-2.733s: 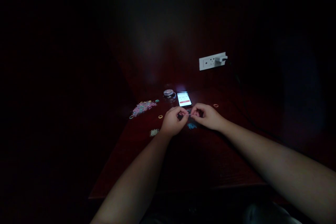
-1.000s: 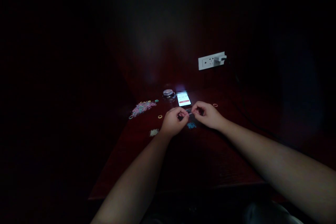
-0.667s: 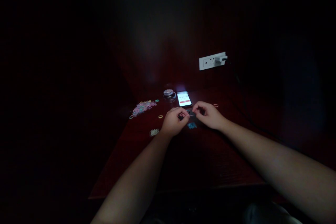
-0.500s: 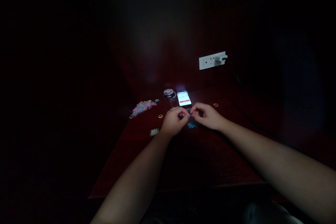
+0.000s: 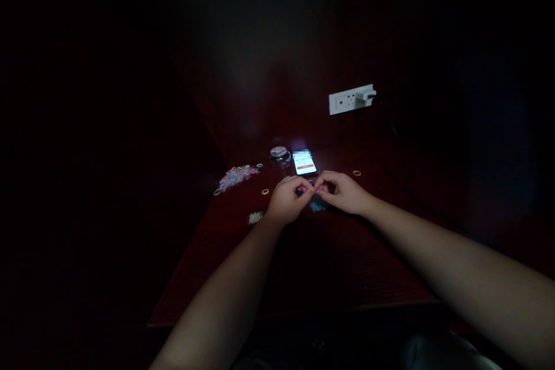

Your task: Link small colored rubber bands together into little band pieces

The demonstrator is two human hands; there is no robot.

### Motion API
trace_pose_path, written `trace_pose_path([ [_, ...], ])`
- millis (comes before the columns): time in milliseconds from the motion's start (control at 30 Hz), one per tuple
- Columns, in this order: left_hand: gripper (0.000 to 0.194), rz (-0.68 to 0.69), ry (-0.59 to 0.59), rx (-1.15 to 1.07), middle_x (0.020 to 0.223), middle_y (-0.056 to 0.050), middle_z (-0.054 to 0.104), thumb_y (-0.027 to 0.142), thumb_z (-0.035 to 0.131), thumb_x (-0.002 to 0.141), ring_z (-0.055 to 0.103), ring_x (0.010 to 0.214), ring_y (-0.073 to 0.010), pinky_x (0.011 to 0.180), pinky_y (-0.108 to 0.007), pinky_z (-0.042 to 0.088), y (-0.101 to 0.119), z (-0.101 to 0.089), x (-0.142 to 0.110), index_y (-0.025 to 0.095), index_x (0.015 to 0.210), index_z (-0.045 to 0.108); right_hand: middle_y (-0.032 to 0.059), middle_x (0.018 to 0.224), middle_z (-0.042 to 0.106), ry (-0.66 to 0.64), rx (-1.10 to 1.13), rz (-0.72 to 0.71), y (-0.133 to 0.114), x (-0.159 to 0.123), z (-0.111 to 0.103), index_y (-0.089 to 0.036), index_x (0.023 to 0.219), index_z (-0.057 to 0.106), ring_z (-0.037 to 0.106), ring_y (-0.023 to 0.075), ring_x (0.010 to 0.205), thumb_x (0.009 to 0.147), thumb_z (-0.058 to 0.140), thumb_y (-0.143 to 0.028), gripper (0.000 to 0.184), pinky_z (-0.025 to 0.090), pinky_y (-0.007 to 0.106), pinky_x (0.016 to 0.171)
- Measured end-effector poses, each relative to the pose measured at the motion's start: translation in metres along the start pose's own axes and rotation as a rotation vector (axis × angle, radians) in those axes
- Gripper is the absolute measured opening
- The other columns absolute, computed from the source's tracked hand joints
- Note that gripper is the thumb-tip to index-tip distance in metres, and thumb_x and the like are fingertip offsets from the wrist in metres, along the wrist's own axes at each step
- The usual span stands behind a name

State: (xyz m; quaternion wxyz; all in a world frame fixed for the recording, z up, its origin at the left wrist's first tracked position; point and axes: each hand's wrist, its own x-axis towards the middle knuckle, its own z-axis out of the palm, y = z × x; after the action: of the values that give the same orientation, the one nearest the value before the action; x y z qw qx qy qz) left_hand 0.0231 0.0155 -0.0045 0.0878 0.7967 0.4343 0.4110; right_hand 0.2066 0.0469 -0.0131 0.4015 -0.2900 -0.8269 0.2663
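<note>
My left hand [image 5: 289, 199] is closed in a pinch, its fingertips meeting those of my right hand [image 5: 341, 191], which is pinched as well. A small, thin, pale rubber band sits between the fingertips, almost wholly hidden by them. Just below the fingertips lies a small heap of blue rubber bands [image 5: 317, 207]. Left of my left wrist is a little bunch of pale yellow rubber bands [image 5: 255, 218]. A single yellow band [image 5: 265, 192] rests beyond it. Farther left spreads a larger mixed pile of pink, green and yellow rubber bands [image 5: 237, 178].
Behind my hands a lit phone [image 5: 305, 165] stands beside a clear lidded jar [image 5: 280, 157]. One orange band [image 5: 356, 173] lies at the right on the dark red table [image 5: 338, 277]. A white wall socket [image 5: 347, 100] holds a plug with a dark cable.
My right hand drew slightly away, showing the thin band sticking out of my left fingertips, then came back to meet them. The piles and the phone stayed in place.
</note>
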Motion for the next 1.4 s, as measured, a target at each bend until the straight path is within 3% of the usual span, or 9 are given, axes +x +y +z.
trace_pose_path([
  [667, 0.009, 0.0, -0.028, 0.004, 0.077, -0.002, 0.063, 0.019, 0.057, 0.081, 0.055, 0.077, -0.0148, 0.065, -0.024, 0.043, -0.001, 0.0006, 0.0003, 0.017, 0.075, 0.063, 0.0026, 0.072, 0.056, -0.005, 0.019, 0.034, 0.0008, -0.0002, 0.0002, -0.015, 0.079, 0.062, 0.05, 0.013, 0.063, 0.079, 0.056, -0.023, 0.011, 0.041, 0.026, 0.059],
  [1067, 0.007, -0.045, 0.026, -0.026, 0.083, -0.003, 0.066, 0.022, 0.058, 0.082, 0.059, 0.077, -0.0133, 0.071, -0.025, 0.046, -0.0044, 0.0086, -0.0028, 0.018, 0.084, 0.063, 0.0002, 0.066, 0.053, -0.019, 0.055, 0.058, 0.0009, -0.0001, 0.0011, -0.015, 0.077, 0.058, 0.046, 0.0112, 0.058, 0.078, 0.055, -0.025, 0.011, 0.038, 0.024, 0.055],
  [1400, 0.01, -0.035, -0.007, -0.083, 0.086, -0.004, 0.066, 0.022, 0.058, 0.083, 0.06, 0.078, -0.0133, 0.071, -0.025, 0.048, -0.0033, 0.0088, -0.0029, 0.017, 0.089, 0.064, -0.0005, 0.064, 0.053, -0.029, 0.057, 0.074, -0.001, -0.0003, 0.0009, -0.016, 0.076, 0.058, 0.046, 0.0108, 0.058, 0.078, 0.057, -0.027, 0.012, 0.038, 0.023, 0.053],
])
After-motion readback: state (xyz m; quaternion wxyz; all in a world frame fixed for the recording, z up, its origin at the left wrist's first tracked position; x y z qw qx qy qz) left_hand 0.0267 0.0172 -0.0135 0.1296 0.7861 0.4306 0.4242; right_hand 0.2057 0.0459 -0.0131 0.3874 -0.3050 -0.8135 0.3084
